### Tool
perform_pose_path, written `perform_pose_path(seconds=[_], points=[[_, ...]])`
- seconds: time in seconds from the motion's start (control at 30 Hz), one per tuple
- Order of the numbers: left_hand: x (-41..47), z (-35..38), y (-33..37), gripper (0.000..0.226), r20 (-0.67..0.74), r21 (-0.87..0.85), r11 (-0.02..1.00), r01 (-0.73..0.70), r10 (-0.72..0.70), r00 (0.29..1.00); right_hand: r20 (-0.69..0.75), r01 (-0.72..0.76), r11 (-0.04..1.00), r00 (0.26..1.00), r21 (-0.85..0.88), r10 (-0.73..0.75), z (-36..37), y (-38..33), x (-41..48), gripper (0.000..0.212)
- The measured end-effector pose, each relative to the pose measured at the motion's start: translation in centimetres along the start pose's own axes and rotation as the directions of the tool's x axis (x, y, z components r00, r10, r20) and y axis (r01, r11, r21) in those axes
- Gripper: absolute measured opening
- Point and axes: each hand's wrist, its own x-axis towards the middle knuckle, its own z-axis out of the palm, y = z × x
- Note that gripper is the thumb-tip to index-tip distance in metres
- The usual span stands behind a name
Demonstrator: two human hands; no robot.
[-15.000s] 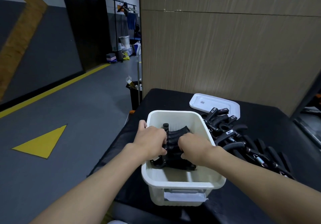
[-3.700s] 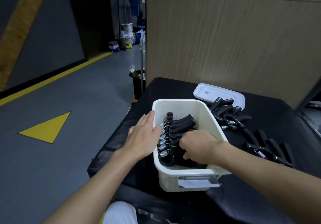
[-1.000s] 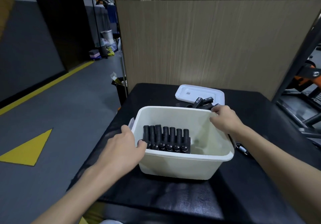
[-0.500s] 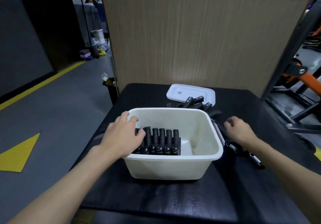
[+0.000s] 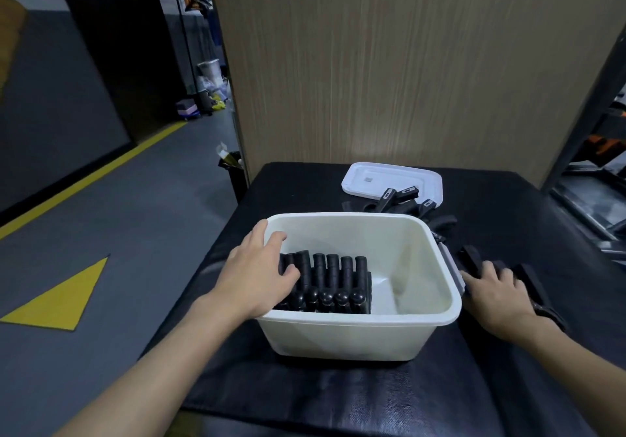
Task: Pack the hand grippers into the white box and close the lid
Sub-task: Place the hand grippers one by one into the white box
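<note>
The white box (image 5: 359, 333) stands open on the black table (image 5: 305, 389). A row of several black hand grippers (image 5: 333, 282) fills its left half; the right half is bare. My left hand (image 5: 259, 274) rests over the box's left rim, fingers spread on the packed grippers. To the right of the box, my right hand (image 5: 496, 296) lies flat on loose black hand grippers (image 5: 531, 284) on the table; whether it grips one is unclear. The white lid (image 5: 376, 179) lies flat behind the box, with more loose grippers (image 5: 403, 199) across its front edge.
A wood-panel wall (image 5: 389, 74) rises just behind the table. A dark metal frame (image 5: 582, 104) and gym equipment stand at the right. A small black bin (image 5: 233, 172) sits on the grey floor off the table's far left corner.
The box has been turned so its long side faces me. My right hand left the box's far right rim and came down onto the loose grippers at its right. My left hand stayed at the left rim.
</note>
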Motion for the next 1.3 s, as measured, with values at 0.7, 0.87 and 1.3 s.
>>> perform_pose_path(seconds=[0.7,0.87,1.3], points=[[0.4,0.9,-0.7,0.069,0.029,0.02,0.998,0.065,-0.066,0.997,-0.203,0.01,0.991,0.979,0.134,0.017,-0.2,0.1,-3.5,0.035],[0.4,0.9,-0.7,0.066,0.028,0.014,0.998,0.063,-0.063,0.998,-0.199,-0.068,0.611,0.912,0.788,0.358,-4.7,-1.6,-2.4,0.037],[0.4,1.1,-0.9,0.06,0.006,-0.006,0.999,0.048,-0.048,0.999,-0.081,0.165,-0.164,0.901,0.972,0.426,-15.2,-0.5,-3.3,0.01]])
